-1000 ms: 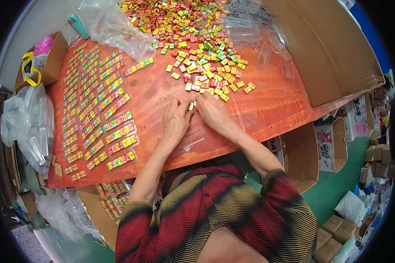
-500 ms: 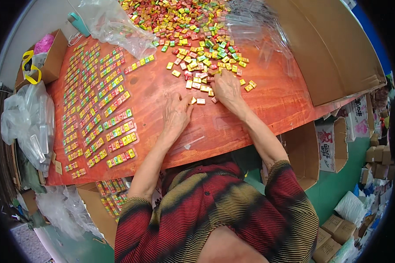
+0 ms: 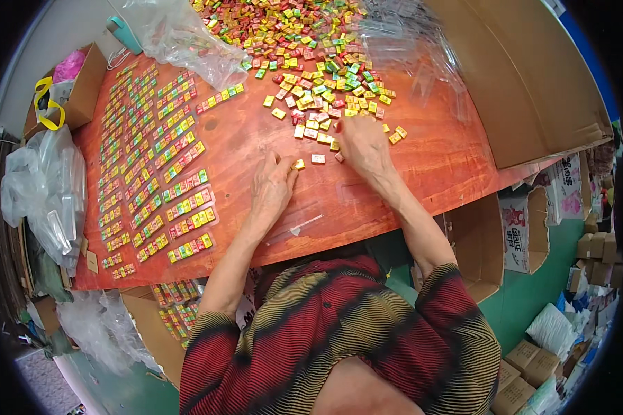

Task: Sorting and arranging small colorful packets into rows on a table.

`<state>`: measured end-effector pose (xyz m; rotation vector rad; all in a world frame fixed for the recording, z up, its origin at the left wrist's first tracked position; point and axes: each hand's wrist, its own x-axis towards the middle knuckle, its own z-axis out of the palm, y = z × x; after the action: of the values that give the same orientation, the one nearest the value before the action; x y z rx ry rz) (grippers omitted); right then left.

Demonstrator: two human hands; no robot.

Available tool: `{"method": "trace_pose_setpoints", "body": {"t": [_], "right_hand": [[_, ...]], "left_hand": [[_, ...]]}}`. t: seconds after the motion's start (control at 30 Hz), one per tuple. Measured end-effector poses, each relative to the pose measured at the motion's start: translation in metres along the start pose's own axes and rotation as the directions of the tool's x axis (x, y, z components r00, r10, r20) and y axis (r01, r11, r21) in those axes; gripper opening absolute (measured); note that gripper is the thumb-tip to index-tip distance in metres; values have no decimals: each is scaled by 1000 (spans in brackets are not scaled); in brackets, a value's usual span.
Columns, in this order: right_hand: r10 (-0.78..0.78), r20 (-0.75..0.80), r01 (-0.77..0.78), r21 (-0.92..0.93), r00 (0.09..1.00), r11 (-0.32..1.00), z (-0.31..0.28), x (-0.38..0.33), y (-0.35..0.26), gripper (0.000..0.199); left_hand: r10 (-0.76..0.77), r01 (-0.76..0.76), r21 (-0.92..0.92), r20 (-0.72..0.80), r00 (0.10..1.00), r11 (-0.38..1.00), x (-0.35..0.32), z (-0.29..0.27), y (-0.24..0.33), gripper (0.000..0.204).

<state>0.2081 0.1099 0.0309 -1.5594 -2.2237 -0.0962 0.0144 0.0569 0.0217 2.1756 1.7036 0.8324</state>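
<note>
Small candy-sized boxes in yellow, red, green and white lie in a loose heap [image 3: 318,104] on the reddish wooden table [image 3: 422,173]. My left hand [image 3: 273,183] rests low over the tabletop, fingers curled, with a small yellow box [image 3: 298,164] at its thumb and fingertips. A single pale box [image 3: 318,159] lies just right of that one. At the near edge of the heap is my right hand [image 3: 365,145], its fingers bent down among the boxes. Its fingertips are hidden, so what they pinch does not show.
Rows of boxes in clear trays [image 3: 187,204] cover the table's left side. A plastic bag [image 3: 187,41] lies at the back, clear plastic trays [image 3: 415,52] at the back right. A large cardboard box [image 3: 526,76] stands on the right; another carton [image 3: 83,86] is at far left.
My left hand has drawn slightly left and nearer, and the yellow box has moved with it. My right hand has shifted a little right and nearer, still at the heap.
</note>
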Motion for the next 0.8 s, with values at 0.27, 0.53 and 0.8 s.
{"method": "trace_pose_setpoints", "body": {"t": [0.27,0.53,0.8], "right_hand": [[-240,40,230,180,970,956,12,-20,-39,18],[-250,-35,252,144,968,957,26,-16,-65,15],[-358,19,306,476,934,825,33,-11,-60,19]], "left_hand": [[-16,20,-58,68,998,998,-3,-5,-11,25],[16,-15,-68,5,1000,998,-6,-7,-19,25],[-35,56,-147,142,989,988,-8,-21,-25,34]]}}
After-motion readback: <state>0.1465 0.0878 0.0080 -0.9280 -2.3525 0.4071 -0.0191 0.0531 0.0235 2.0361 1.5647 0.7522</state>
